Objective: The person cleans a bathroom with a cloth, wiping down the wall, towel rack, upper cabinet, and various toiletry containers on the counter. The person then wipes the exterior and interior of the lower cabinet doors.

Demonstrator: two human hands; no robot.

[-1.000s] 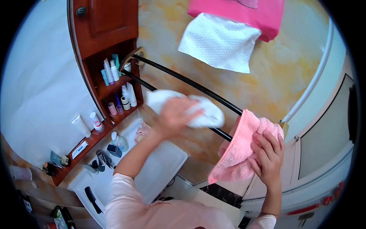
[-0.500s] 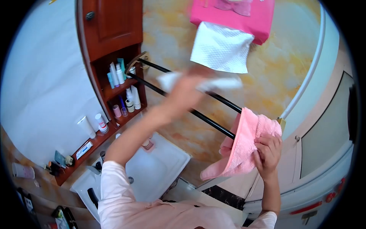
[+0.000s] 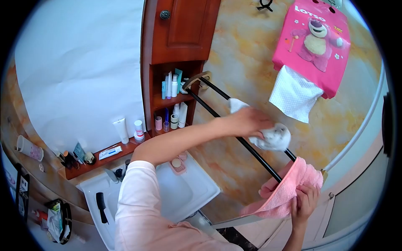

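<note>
Here, a person's right hand (image 3: 307, 203) is at the pink towel (image 3: 289, 194) draped over the end of a black two-bar rack (image 3: 258, 157), its fingers bent, pinching the fabric. The left hand (image 3: 250, 122) is farther along, fingers curled over a bunched white cloth (image 3: 278, 139) against the far bar. Lower left, a black comb (image 3: 101, 207) rests on a white sink (image 3: 207, 193). Beyond are a reddish wooden cabinet (image 3: 184, 31) and, rightward, a bright pink tissue bag (image 3: 293, 42) with a white sheet (image 3: 295, 94) hanging out.
</note>
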